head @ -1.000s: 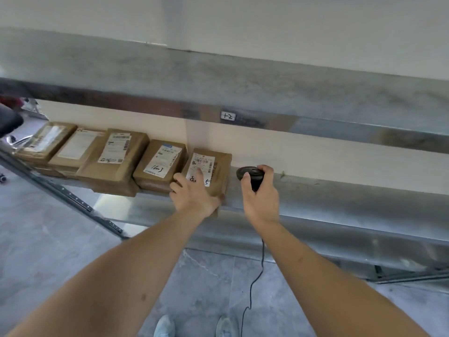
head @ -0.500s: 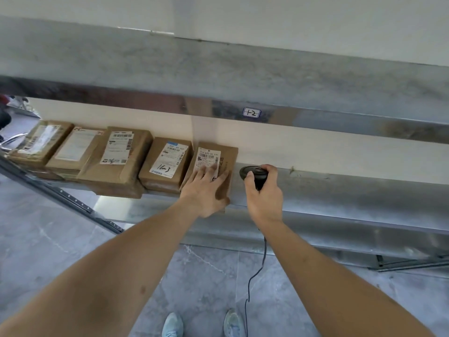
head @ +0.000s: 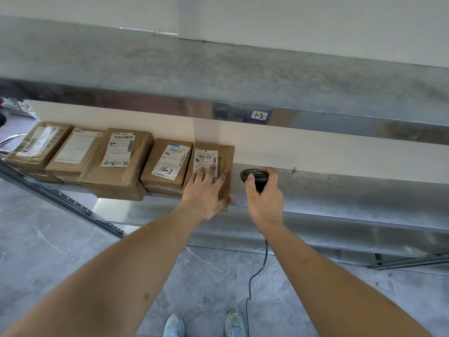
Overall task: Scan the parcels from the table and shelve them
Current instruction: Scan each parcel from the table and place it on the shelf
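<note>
The left hand (head: 206, 190) presses flat-fingered on the parcel (head: 213, 164), seating it on the shelf (head: 340, 190), while the right hand (head: 263, 198) at 3 o'clock grips the scanner (head: 254, 177).

Both forearms are seen bare, with no sleeves, watch or gloves worn. The left hand (head: 206, 193) and right hand (head: 264, 198) are uncovered. Pale blue-grey fabric trainers (head: 173, 325) are worn.

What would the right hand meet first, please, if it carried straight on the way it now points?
Probably the pale wall behind the shelf; nothing shows ahead of the right hand and scanner, though depth is unclear.
</note>
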`<action>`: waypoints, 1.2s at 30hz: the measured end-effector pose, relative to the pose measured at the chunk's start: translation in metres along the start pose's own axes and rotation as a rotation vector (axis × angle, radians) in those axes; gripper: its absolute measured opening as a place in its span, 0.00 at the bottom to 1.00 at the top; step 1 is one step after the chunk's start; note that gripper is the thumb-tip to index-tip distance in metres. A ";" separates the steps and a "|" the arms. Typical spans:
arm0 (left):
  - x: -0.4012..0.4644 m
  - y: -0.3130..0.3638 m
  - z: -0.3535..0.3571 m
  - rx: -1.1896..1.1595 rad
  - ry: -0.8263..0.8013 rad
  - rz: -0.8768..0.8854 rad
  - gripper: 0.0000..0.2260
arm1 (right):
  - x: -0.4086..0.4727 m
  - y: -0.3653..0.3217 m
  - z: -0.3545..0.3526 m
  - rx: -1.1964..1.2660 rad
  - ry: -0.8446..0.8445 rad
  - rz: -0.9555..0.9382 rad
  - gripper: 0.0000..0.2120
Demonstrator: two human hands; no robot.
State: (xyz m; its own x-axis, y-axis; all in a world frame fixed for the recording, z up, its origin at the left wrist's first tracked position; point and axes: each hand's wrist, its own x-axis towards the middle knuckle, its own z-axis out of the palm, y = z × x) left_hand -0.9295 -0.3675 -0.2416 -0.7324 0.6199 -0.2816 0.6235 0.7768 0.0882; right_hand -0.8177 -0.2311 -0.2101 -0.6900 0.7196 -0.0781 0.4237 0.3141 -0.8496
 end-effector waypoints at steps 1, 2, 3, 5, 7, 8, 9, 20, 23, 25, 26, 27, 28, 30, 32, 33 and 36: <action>0.000 0.000 -0.001 0.003 0.000 0.001 0.40 | 0.001 -0.001 0.000 0.000 -0.002 0.003 0.19; 0.000 0.000 -0.001 0.005 0.003 0.002 0.40 | 0.002 -0.002 0.000 0.000 -0.003 0.004 0.19; 0.000 -0.001 -0.001 0.007 0.008 0.002 0.40 | 0.003 -0.002 0.000 0.000 -0.003 0.005 0.19; 0.000 -0.002 -0.002 0.006 0.012 -0.002 0.41 | 0.004 -0.002 0.000 0.003 -0.006 0.005 0.19; -0.001 -0.003 -0.003 0.003 0.006 -0.004 0.42 | 0.005 -0.002 0.000 0.001 -0.010 0.006 0.19; -0.001 -0.004 -0.003 0.005 0.002 -0.005 0.42 | 0.006 -0.002 0.000 -0.002 -0.013 0.007 0.19; -0.002 -0.004 -0.004 0.010 -0.004 -0.006 0.42 | 0.006 -0.002 0.000 -0.005 -0.016 0.009 0.19; 0.003 -0.005 -0.018 -0.053 -0.079 -0.029 0.42 | 0.009 -0.010 0.004 0.013 -0.052 -0.006 0.18; 0.005 -0.003 -0.029 -0.063 -0.064 -0.017 0.39 | 0.008 -0.010 0.002 0.008 -0.063 -0.015 0.18; 0.003 -0.001 -0.038 -0.056 -0.024 -0.001 0.36 | 0.007 -0.010 0.000 0.004 -0.071 -0.013 0.18; 0.001 0.001 -0.042 -0.056 0.000 0.006 0.34 | 0.006 -0.011 -0.002 0.003 -0.075 -0.015 0.18; -0.002 0.003 -0.047 -0.056 0.023 0.013 0.32 | 0.005 -0.011 -0.003 0.006 -0.078 -0.019 0.18; -0.006 0.005 -0.051 -0.053 0.041 0.018 0.31 | 0.003 -0.013 -0.005 0.010 -0.079 -0.023 0.17; -0.014 0.009 -0.060 -0.045 0.060 0.025 0.29 | -0.001 -0.016 -0.009 0.018 -0.068 -0.032 0.17; -0.022 0.011 -0.066 -0.035 0.067 0.033 0.27 | -0.007 -0.022 -0.014 0.026 -0.052 -0.045 0.17; -0.026 0.011 -0.068 -0.027 0.068 0.038 0.26 | -0.012 -0.025 -0.016 0.030 -0.042 -0.050 0.17; -0.041 0.010 -0.078 -0.033 0.079 0.067 0.23 | -0.029 -0.038 -0.024 0.041 0.008 -0.061 0.16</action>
State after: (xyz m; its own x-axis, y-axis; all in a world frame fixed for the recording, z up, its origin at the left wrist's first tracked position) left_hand -0.9145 -0.3760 -0.1551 -0.7099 0.6761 -0.1976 0.6632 0.7360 0.1360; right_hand -0.7998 -0.2489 -0.1635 -0.7090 0.7049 -0.0210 0.3563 0.3324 -0.8732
